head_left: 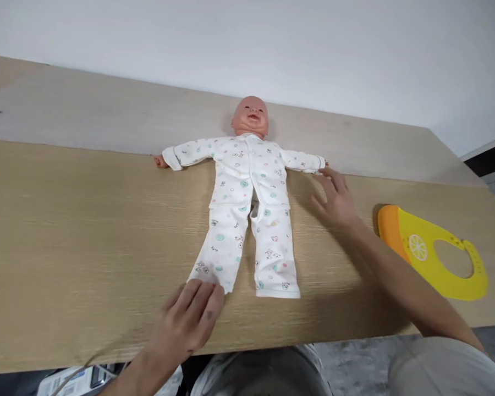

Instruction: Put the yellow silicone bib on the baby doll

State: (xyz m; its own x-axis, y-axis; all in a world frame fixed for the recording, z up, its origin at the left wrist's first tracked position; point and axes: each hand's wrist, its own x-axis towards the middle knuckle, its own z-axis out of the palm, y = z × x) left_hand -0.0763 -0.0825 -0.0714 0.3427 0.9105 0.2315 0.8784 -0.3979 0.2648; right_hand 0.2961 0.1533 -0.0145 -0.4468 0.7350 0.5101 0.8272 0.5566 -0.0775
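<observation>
Baby doll (247,181) in printed white pajamas lies face-up, arms spread, on the wooden table (66,231). Nearest, the left hand (185,324) lies flat, gripping nothing, fingertips touching 1 trouser cuff. Farther back, the right hand (336,201) is spread open just beside a sleeve end. A yellow bib (433,258) lies to its right.

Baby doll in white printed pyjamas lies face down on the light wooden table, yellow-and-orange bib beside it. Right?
No: the head view shows the baby doll face up. It does lie on the light wooden table, yellow-and-orange bib beside it.
</observation>
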